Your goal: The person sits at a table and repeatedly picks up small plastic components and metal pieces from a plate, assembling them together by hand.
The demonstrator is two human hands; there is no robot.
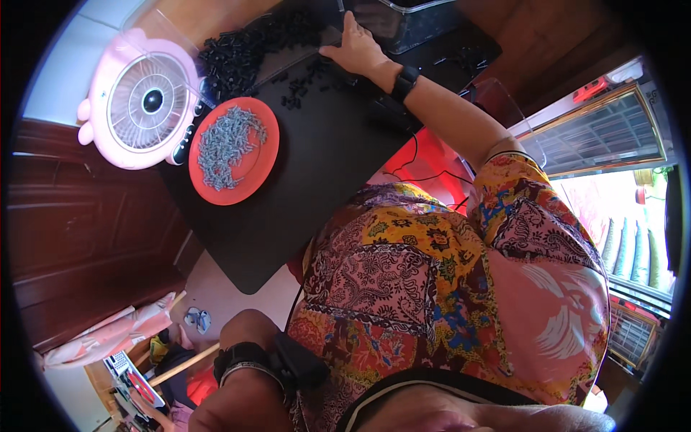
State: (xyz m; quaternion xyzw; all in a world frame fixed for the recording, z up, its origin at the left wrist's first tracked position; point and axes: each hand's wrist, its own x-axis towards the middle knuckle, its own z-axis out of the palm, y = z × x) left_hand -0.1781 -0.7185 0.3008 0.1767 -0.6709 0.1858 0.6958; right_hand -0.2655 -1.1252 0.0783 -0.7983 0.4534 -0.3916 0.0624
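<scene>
Now | black pieces (234, 66) left of spread right hand (356, 52) | left hand (248, 328): state, can't tell

Right arm (461, 119) stretched forward and inward, forearm bare, dark watch (406, 83) on wrist. Right hand (360, 54) back-up, index finger (350, 21) extended ahead, thumb (330, 51) spread sideways from it, other fingers partly hidden. Left arm (252, 327) low, close to body; dark band (245, 353) and bracelet (248, 369) at wrist; left fingers out of sight.
</scene>
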